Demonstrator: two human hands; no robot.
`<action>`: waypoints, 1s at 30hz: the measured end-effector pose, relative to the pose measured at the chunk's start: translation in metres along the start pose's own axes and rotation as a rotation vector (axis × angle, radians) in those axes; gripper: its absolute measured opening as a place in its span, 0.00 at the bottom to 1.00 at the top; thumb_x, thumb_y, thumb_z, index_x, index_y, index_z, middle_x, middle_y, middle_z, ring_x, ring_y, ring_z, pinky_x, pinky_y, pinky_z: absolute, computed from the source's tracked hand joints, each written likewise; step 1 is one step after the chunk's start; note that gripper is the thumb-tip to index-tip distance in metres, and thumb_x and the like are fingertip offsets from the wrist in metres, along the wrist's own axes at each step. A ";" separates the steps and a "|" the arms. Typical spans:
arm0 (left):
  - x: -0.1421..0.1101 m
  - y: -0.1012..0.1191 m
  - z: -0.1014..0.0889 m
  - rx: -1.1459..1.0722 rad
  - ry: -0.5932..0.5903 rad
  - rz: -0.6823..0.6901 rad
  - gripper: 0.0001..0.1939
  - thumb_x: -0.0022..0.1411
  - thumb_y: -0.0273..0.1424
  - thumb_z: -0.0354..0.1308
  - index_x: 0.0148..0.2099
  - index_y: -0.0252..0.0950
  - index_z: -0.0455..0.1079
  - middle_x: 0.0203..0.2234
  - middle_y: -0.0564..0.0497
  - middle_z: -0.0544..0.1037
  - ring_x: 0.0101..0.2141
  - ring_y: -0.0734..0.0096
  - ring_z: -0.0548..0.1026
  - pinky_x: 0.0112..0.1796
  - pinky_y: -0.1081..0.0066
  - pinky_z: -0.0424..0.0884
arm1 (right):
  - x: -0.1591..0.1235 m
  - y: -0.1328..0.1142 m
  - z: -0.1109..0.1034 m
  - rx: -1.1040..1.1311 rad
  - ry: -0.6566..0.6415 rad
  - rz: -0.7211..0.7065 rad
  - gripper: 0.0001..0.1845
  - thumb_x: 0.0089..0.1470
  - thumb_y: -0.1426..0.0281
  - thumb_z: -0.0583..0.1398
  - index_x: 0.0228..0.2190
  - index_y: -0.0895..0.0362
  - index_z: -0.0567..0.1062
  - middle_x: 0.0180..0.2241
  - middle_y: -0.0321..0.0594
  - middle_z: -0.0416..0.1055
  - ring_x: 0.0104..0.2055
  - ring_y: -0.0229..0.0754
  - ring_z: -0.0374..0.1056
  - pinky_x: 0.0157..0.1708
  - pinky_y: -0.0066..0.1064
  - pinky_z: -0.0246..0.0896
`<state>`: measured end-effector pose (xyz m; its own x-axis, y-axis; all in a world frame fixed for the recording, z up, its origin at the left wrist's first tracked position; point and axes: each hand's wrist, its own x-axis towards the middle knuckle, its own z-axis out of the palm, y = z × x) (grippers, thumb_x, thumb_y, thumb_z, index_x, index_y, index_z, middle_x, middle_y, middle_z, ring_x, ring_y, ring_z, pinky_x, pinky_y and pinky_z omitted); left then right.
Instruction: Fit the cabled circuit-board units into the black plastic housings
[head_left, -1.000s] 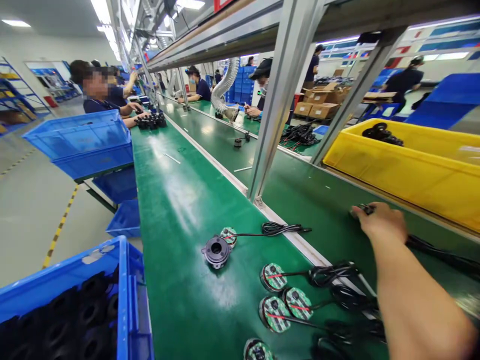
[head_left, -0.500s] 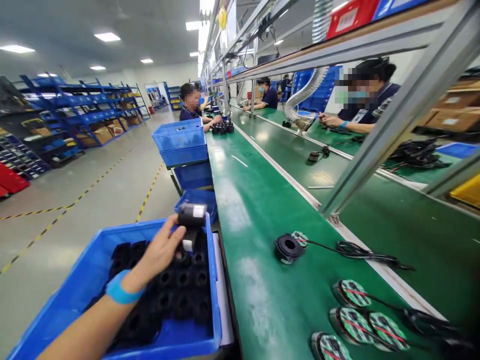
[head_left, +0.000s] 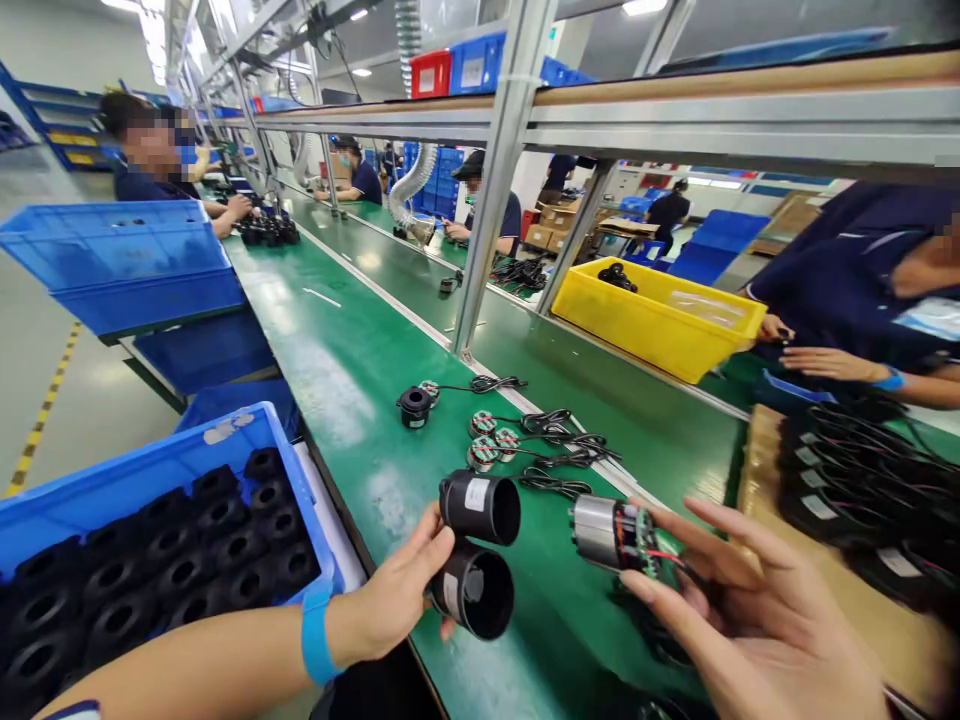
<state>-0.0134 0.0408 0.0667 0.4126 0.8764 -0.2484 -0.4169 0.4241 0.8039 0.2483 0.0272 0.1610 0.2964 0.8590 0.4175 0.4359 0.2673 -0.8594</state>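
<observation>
My left hand (head_left: 397, 605) is closed around two black cylindrical housings, an upper housing (head_left: 459, 508) and a lower housing (head_left: 448, 590). Their open ends face right, and each carries a white label. Opposite them, my right hand (head_left: 780, 625) grips a silver motor (head_left: 597, 532) by its circuit-board end between thumb and fingers. A red wire runs from the board back into the palm. The motor and the housings are apart, both above the green bench (head_left: 330, 370). To the left, a blue bin (head_left: 150, 465) holds several more black housings (head_left: 180, 575).
Several motors with circuit boards (head_left: 484, 455) and coiled black cables (head_left: 551, 425) lie on the bench, near a black flanged part (head_left: 414, 408). A metal post (head_left: 499, 190) rises beyond. Cabled parts (head_left: 855, 510) sit at right beside a yellow bin (head_left: 652, 325). Co-workers sit around.
My left hand has carried the two housings from over the blue bin to above the bench. The view has swung right, bringing my right hand with the motor into sight.
</observation>
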 end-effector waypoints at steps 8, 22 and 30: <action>-0.014 -0.034 0.032 0.422 -0.019 0.259 0.31 0.70 0.52 0.52 0.68 0.43 0.61 0.52 0.45 0.77 0.44 0.61 0.78 0.47 0.62 0.79 | -0.037 -0.003 0.010 0.238 -0.058 0.056 0.29 0.48 0.63 0.73 0.50 0.48 0.71 0.46 0.46 0.80 0.43 0.48 0.80 0.33 0.28 0.78; -0.018 -0.092 0.034 0.600 0.158 0.444 0.32 0.73 0.49 0.46 0.73 0.42 0.54 0.70 0.44 0.59 0.70 0.53 0.55 0.71 0.50 0.46 | -0.058 0.017 0.028 0.162 -0.284 -0.071 0.34 0.57 0.59 0.68 0.61 0.46 0.65 0.54 0.45 0.76 0.28 0.39 0.76 0.26 0.30 0.75; -0.019 -0.096 0.040 0.674 0.100 0.568 0.30 0.75 0.46 0.43 0.73 0.42 0.53 0.62 0.41 0.71 0.64 0.50 0.67 0.68 0.48 0.57 | -0.064 0.019 0.044 -0.075 -0.230 -0.331 0.44 0.53 0.56 0.70 0.66 0.45 0.60 0.59 0.43 0.72 0.58 0.52 0.71 0.54 0.43 0.74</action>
<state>0.0512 -0.0257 0.0164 0.2028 0.9429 0.2641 0.0411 -0.2777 0.9598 0.2004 -0.0037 0.1048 -0.0646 0.8095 0.5835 0.5388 0.5205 -0.6624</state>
